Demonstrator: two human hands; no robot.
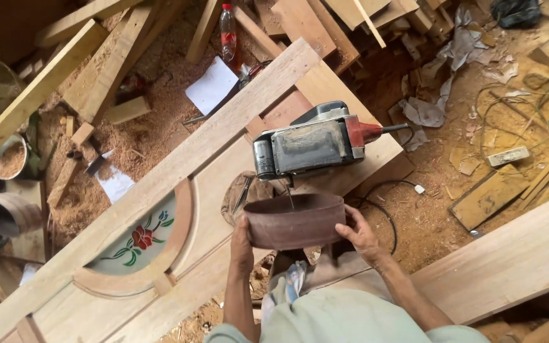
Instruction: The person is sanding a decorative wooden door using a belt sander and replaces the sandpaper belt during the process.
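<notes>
Sanding belt (295, 220): brown loop, just below belt sander (316, 146) on wooden door (160, 190); left hand (241, 244) and right hand (358, 230) grasp its opposite ends.

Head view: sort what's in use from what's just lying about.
In use: sanding belt, held by left hand and right hand; belt sander; wooden door.
Lying about: plastic bottle, white paper, sawdust bucket, loose planks.

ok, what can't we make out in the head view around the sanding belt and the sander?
- Left hand: its fingers are hidden behind the sanding belt.
- Belt sander: underside hidden, as it rests on the door.
- Belt grit: too small to tell.
- Door: lower end cut off by the frame edge.
</notes>
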